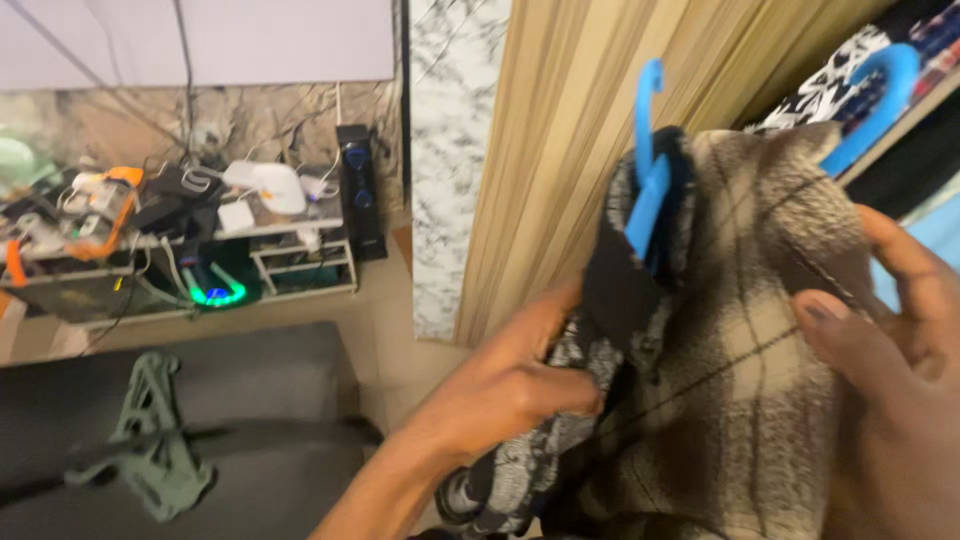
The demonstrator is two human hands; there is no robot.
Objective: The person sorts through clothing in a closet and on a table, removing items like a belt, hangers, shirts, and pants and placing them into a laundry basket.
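Observation:
A fuzzy beige and brown plaid garment (745, 350) hangs on a blue plastic hanger (648, 190) whose hook points up. My left hand (505, 385) pinches the garment's front edge near the dark collar, below the hanger. On the right, my right hand (885, 340) grips the garment's shoulder, thumb on the fabric. A grey patterned lining or second cloth shows under my left hand.
A second blue hanger (875, 95) pokes out of a shelf with folded clothes at the top right. A beige curtain (560, 150) hangs behind. On the left, a dark couch (260, 440) carries a green strappy item (150, 440); a cluttered low stand (180, 240) lies beyond.

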